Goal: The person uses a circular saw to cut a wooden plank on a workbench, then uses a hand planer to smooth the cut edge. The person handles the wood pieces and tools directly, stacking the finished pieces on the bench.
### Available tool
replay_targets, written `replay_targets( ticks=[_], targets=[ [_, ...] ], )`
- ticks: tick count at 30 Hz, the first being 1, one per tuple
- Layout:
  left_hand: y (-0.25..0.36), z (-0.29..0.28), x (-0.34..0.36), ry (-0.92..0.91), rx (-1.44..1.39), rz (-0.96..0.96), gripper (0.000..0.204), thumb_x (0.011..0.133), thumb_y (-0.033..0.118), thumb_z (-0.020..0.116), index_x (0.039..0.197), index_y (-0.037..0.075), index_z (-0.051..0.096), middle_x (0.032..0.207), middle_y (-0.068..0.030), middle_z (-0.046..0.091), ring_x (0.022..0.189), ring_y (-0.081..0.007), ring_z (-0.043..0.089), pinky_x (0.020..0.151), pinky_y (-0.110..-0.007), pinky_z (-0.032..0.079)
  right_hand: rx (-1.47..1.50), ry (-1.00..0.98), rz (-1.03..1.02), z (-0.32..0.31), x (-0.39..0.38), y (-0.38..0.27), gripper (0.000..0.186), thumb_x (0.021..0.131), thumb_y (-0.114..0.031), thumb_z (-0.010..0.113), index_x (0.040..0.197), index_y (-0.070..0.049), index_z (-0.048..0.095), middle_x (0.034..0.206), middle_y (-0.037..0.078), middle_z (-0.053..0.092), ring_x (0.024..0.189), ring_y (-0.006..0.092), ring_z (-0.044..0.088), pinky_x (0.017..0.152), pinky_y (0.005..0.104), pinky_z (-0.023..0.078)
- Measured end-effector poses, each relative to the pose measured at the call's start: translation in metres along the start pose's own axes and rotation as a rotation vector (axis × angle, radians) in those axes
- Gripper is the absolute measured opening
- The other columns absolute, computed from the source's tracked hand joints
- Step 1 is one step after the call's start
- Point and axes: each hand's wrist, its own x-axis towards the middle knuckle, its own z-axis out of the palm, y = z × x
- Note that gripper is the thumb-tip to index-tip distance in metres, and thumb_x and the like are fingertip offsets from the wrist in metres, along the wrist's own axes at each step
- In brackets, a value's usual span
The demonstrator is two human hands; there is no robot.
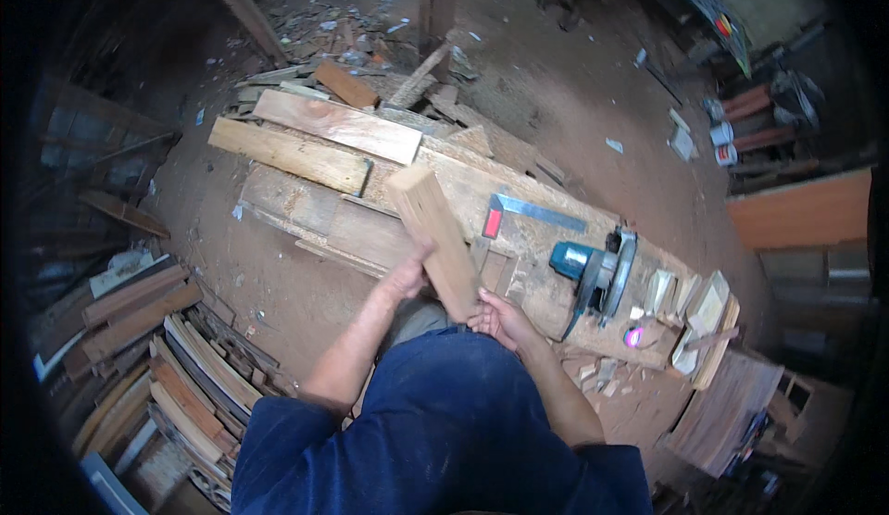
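A thick wooden block slants up in front of my body, its near end close to my shirt. My left hand grips its left side about midway, the fingers partly hidden by the wood. At the near end, my right hand holds the block's lower right corner between thumb and fingers. Beyond it on the workbench lies a try square with a steel blade and a red-and-silver stock. Farther right rests a teal circular saw.
Two planks lie on the bench's far left. Short offcuts stand at its right end, near a small pink-lit object. Stacked boards fill the lower left floor. A wooden post rises behind the bench.
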Motion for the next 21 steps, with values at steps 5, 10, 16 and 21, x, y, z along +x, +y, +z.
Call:
replay_targets(
  ticks=[5, 10, 16, 21],
  targets=[
    [0.057, -0.027, 0.018, -0.092, 0.689, 0.468, 0.101, 0.082, 0.061, 0.076, 0.155, 0.005, 0.034, 0.14, -0.0161, 0.052, 0.127, -0.0267, 0.051, 0.108, -0.039, 0.043, 0.036, 0.245, -0.071, -0.046, -0.019, 0.019, 0.038, 0.104, -0.034, 0.057, 0.125, -0.003, 0.055, 0.106, 0.015, 0.071, 0.087, 0.0202, 0.07, 0.074, 0.0335, 0.059],
    [0.071, -0.028, 0.009, 0.112, 1.747, 0.63, 0.111, 0.066, 0.062, 0.084, 0.152, 0.007, 0.043, 0.137, -0.0234, 0.05, 0.128, -0.04, 0.045, 0.113, -0.051, 0.035, 0.244, 0.419, -0.178, -0.09, -0.046, 0.031, 0.033, 0.104, -0.031, 0.056, 0.122, -0.003, 0.058, 0.096, 0.013, 0.074, 0.078, 0.0198, 0.072, 0.073, 0.0337, 0.061],
    [0.031, -0.073, 0.029, 0.011, 2.214, 0.834, 0.118, 0.061, 0.054, 0.089, 0.156, 0.012, 0.035, 0.14, -0.0243, 0.045, 0.134, -0.0423, 0.038, 0.12, -0.06, 0.021, 0.308, 0.537, -0.207, -0.103, -0.055, 0.049, 0.026, 0.104, -0.029, 0.055, 0.116, -0.006, 0.059, 0.092, 0.011, 0.074, 0.075, 0.019, 0.072, 0.071, 0.0327, 0.061],
    [0.011, -0.086, 0.052, -0.13, 2.284, 0.769, 0.104, 0.072, 0.044, 0.085, 0.157, 0.015, 0.034, 0.146, -0.0223, 0.042, 0.14, -0.0393, 0.036, 0.122, -0.061, 0.015, 0.31, 0.544, -0.184, -0.102, -0.042, 0.057, 0.026, 0.106, -0.029, 0.053, 0.117, -0.006, 0.058, 0.093, 0.011, 0.074, 0.074, 0.0185, 0.071, 0.07, 0.0316, 0.06]
  ],
)
